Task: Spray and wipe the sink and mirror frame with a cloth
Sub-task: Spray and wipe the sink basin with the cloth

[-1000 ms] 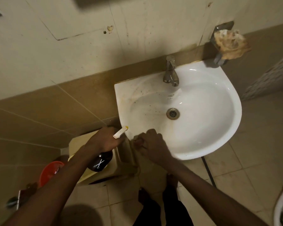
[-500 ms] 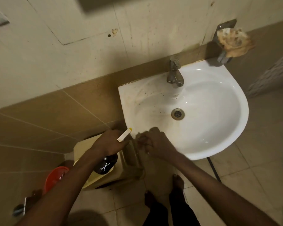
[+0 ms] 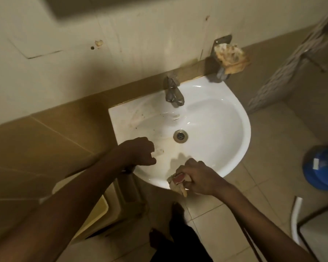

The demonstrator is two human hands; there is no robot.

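The spray bottle held in the left hand 1 second ago is no longer in view; the left hand (image 3: 138, 151) now hangs over the near-left rim of the sink (image 3: 233, 133), its fingers curled in on themselves and grasping nothing that can be seen. The right hand (image 3: 199, 178), which was at the left front corner of the basin, has moved along to the front rim; its fingers are clenched round a bunched cloth (image 3: 176, 183), pale with a red patch, pressed on the rim's front edge. The view has also shifted, bringing a blue bucket (image 3: 322, 167) on the floor into sight at right. Judgement: spraying of the sink appears over for now and wiping is in hand; the front rim is being covered, while brown marks and dark specks remain on the left shelf of the basin and around the drain (image 3: 180, 136); the tap (image 3: 173, 93) area looks untouched; the mirror frame is not clearly in view, so that part appears still to be done.
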